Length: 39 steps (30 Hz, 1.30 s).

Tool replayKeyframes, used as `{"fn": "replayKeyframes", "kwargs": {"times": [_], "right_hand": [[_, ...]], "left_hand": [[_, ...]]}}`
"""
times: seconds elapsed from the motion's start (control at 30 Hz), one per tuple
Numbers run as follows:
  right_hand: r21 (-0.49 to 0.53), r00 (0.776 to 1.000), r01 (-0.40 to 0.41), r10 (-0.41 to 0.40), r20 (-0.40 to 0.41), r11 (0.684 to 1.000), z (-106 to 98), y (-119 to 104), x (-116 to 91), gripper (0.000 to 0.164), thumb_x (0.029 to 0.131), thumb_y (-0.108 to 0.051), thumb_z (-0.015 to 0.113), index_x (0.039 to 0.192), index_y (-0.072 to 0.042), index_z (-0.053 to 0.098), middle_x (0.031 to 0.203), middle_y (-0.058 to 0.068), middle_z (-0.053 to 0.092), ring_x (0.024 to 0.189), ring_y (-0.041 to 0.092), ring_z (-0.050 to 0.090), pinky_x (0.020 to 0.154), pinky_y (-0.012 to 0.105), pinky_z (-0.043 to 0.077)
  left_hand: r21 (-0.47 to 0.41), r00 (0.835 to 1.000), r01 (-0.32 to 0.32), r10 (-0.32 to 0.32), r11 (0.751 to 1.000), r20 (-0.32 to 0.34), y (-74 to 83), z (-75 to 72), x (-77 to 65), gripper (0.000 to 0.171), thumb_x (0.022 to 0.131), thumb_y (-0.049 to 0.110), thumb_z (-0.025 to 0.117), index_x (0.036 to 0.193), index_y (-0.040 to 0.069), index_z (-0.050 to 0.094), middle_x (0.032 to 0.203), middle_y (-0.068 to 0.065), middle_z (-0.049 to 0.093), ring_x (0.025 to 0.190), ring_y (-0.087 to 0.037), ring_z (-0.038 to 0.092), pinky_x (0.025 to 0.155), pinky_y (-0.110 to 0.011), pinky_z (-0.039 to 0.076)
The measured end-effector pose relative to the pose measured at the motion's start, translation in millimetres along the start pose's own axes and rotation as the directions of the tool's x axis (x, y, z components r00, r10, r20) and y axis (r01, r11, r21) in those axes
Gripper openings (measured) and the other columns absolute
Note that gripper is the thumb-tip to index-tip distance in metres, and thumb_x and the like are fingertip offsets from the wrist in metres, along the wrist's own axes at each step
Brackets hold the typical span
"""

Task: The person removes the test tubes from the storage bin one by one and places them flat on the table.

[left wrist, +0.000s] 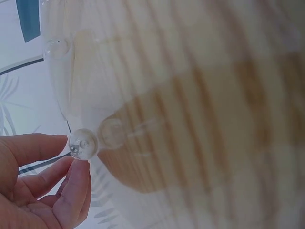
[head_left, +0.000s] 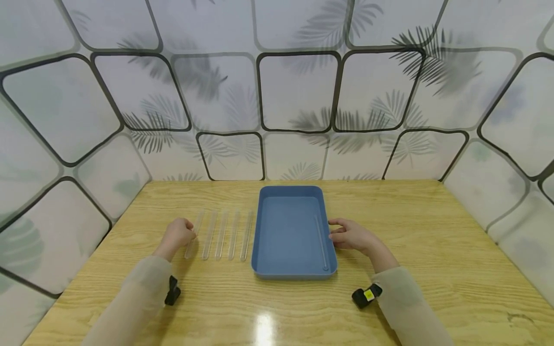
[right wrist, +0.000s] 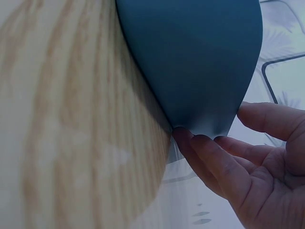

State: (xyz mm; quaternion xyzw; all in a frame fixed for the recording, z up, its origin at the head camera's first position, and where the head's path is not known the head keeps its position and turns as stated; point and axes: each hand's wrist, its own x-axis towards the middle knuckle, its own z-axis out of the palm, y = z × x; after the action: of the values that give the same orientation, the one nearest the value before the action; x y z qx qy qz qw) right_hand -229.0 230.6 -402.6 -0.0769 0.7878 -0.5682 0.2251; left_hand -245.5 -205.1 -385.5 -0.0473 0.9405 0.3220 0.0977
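Several clear test tubes (head_left: 221, 235) lie side by side on the table, left of a blue tray (head_left: 285, 192). My left hand (head_left: 179, 234) pinches the leftmost test tube (head_left: 189, 249) between thumb and fingertips. Its rounded end (left wrist: 84, 144) shows close up in the left wrist view. Another test tube (head_left: 321, 242) lies lengthwise inside the tray, near the right wall. My right hand (head_left: 352, 235) touches the tray's right side, with fingers (right wrist: 217, 167) against the outer wall (right wrist: 190, 71) and thumb up by the rim.
The wooden table (head_left: 433, 230) reaches back to a patterned fabric wall (head_left: 298, 91), which also closes in both sides. Each wrist wears a small black camera; the right one (head_left: 367, 295) carries a yellow label.
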Motion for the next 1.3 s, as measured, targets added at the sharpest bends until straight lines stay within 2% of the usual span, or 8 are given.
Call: {"fn": "replayKeyframes", "kwargs": {"times": [0.8, 1.03, 1.3], "right_hand": [[-0.002, 1.000, -0.003, 0.003, 0.002, 1.000, 0, -1, 0, 0.056, 0.090, -0.005, 0.049, 0.135, 0.009, 0.020, 0.123, 0.034, 0.037, 0.108, 0.036, 0.047, 0.085, 0.041, 0.044], [0.010, 1.000, 0.011, -0.011, 0.022, 1.000, 0, 0, -1, 0.057, 0.090, -0.004, 0.048, 0.135, 0.010, 0.017, 0.125, 0.036, 0.035, 0.109, 0.037, 0.046, 0.085, 0.041, 0.044], [-0.001, 1.000, -0.001, 0.001, 0.013, 1.000, 1, -1, -1, 0.057, 0.090, -0.005, 0.049, 0.135, 0.010, 0.018, 0.125, 0.035, 0.035, 0.109, 0.037, 0.046, 0.085, 0.042, 0.044]], "left_hand": [[0.002, 0.999, -0.007, 0.007, 1.000, -0.032, -2.4, 0.2, -2.0, 0.031, 0.077, -0.005, 0.050, 0.105, -0.020, 0.047, 0.094, -0.030, 0.052, 0.078, -0.031, 0.054, 0.064, -0.037, 0.049], [0.011, 0.999, -0.006, 0.006, 1.000, -0.043, -0.4, -3.0, -3.6, 0.032, 0.080, -0.002, 0.051, 0.108, -0.017, 0.046, 0.101, -0.031, 0.049, 0.090, -0.039, 0.050, 0.073, -0.043, 0.046], [-0.003, 0.998, -0.054, 0.054, 0.999, -0.044, 7.8, -7.6, -6.4, 0.033, 0.083, 0.000, 0.052, 0.110, -0.017, 0.045, 0.106, -0.032, 0.048, 0.095, -0.042, 0.049, 0.075, -0.043, 0.047]]}}
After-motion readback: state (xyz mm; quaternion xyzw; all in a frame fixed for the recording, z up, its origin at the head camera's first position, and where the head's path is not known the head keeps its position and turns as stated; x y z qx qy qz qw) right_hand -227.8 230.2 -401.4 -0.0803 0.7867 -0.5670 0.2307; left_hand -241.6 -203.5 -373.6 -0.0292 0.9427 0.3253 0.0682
